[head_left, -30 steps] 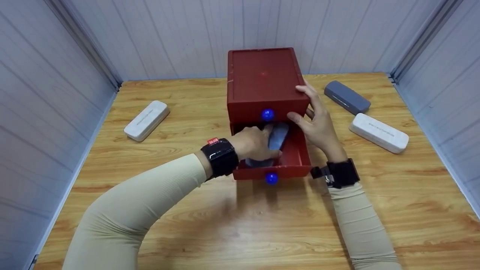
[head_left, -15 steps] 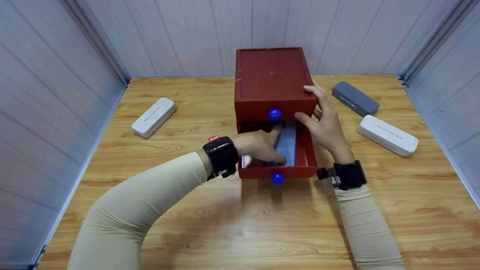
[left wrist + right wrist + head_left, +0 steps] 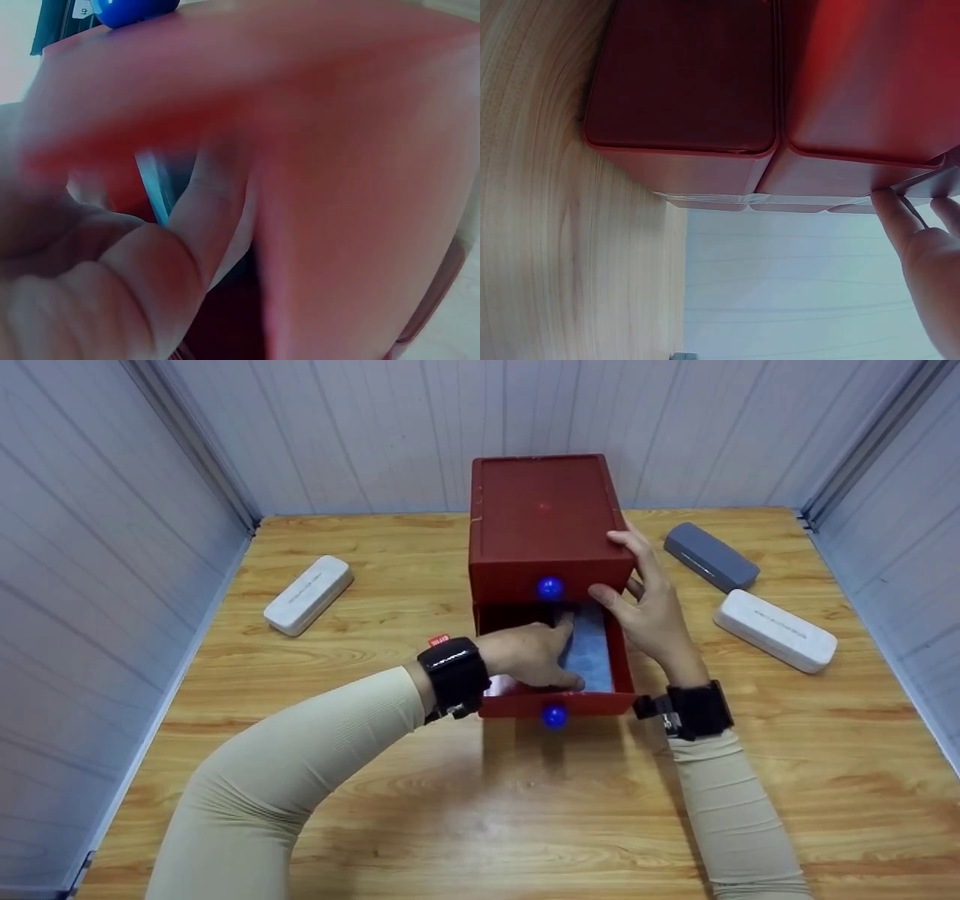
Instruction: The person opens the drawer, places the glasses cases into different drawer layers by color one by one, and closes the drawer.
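A red two-drawer cabinet (image 3: 536, 510) with blue ball knobs stands at the centre back, its lower drawer (image 3: 624, 664) pulled out. Inside that drawer a blue-grey glasses case (image 3: 595, 656) lies lengthwise along the right wall. My left hand (image 3: 529, 652) is in the drawer, thumb and index finger spread and touching the case's left side; its other fingers are hidden. In the left wrist view a finger (image 3: 214, 199) reaches past the blurred red drawer wall. My right hand (image 3: 649, 607) grips the cabinet's right front corner, thumb on the front face and fingers along the side.
A white glasses case (image 3: 307, 595) lies on the left of the wooden table (image 3: 360, 825). To the right are a dark grey glasses case (image 3: 711, 556) and another white case (image 3: 776, 630). White panel walls (image 3: 375, 435) enclose the back and sides.
The blue-grey case has turned from slanted to lengthwise and slid right against the drawer wall, my left hand moving right with it. My right hand keeps its hold on the cabinet.
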The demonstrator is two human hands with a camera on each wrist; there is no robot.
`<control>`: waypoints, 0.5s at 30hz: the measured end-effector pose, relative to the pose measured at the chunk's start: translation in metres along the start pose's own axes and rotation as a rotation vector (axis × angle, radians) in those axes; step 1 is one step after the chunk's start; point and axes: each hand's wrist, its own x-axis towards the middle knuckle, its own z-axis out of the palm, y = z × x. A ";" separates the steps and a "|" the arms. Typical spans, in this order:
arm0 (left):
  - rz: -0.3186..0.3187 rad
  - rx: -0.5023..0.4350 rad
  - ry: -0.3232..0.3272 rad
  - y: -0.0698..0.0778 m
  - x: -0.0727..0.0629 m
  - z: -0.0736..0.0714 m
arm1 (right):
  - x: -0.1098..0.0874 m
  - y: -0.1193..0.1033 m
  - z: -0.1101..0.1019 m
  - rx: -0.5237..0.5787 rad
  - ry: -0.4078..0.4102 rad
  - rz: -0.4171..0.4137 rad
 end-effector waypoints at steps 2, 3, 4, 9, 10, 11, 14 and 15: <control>0.013 0.010 0.008 0.000 0.001 0.001 | 0.000 0.000 0.001 0.001 0.000 0.000; 0.021 0.012 0.010 -0.001 0.001 0.001 | 0.000 0.000 0.001 0.003 -0.001 0.000; 0.029 0.013 0.013 -0.001 0.001 0.002 | 0.000 0.000 0.001 0.004 -0.002 -0.002; 0.055 0.017 0.023 -0.002 0.001 0.003 | 0.000 0.000 0.001 0.006 -0.001 -0.013; 0.055 0.020 0.025 -0.001 0.001 0.004 | 0.000 0.000 0.000 0.008 0.000 -0.016; 0.055 0.023 0.025 -0.001 0.001 0.004 | 0.000 0.000 0.000 0.012 -0.001 -0.019; 0.054 0.031 0.026 0.000 0.002 0.004 | 0.000 0.001 0.000 0.021 0.000 -0.020; 0.056 0.035 0.026 0.000 0.002 0.005 | 0.000 0.000 0.000 0.020 0.002 -0.016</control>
